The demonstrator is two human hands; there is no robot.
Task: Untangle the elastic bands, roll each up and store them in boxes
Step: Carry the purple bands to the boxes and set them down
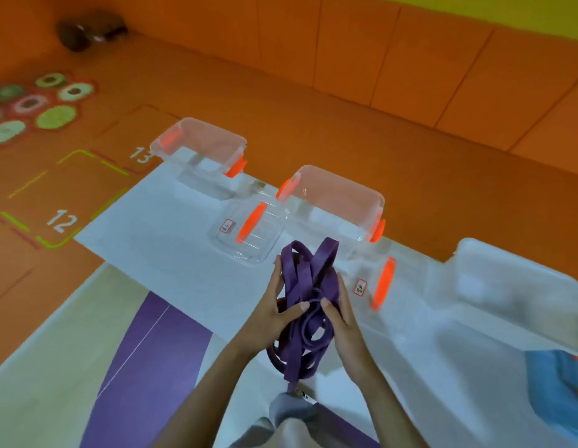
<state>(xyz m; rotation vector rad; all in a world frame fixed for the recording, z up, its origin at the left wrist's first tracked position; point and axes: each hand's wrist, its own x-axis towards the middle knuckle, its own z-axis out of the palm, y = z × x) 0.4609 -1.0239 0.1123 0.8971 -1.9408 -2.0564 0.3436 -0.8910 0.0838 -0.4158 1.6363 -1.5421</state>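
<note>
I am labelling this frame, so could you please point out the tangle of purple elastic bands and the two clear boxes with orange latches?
purple elastic bands (308, 282), head view, middle of the tangle.
nearer clear box (326, 216), head view, its front wall.
farther clear box (197, 156), head view, its front wall.

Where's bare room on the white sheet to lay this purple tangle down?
Freest: the white sheet left of the near lid, bordered by the orange floor and purple mat. Crowded: ahead of the left hand and right hand, where the left box, right box and second lid sit close. Right of the right hand looks bare, though blurred.
</note>
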